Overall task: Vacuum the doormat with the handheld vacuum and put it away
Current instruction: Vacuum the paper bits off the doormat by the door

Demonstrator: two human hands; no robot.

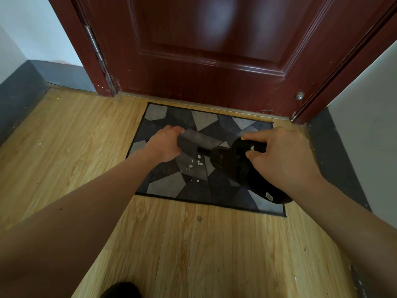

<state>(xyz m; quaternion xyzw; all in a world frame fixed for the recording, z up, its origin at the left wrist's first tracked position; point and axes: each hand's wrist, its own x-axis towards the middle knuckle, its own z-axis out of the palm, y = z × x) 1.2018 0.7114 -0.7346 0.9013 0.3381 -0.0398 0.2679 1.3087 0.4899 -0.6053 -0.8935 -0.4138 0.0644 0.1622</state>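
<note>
right grip [277,155] closed around the handle of the black handheld vacuum [236,166], nozzle aimed toward 9 o'clock over white scraps [194,163] mid-doormat [171,186]. left grip [166,145] curled shut, empty, pressing the doormat at its 10 o'clock. doormat flat on wood floor [64,143] before dark red door [214,50].

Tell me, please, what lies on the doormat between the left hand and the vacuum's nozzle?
In the head view, only bare doormat separates the left hand from the vacuum nozzle; white scraps lie just nearer the camera.
</note>
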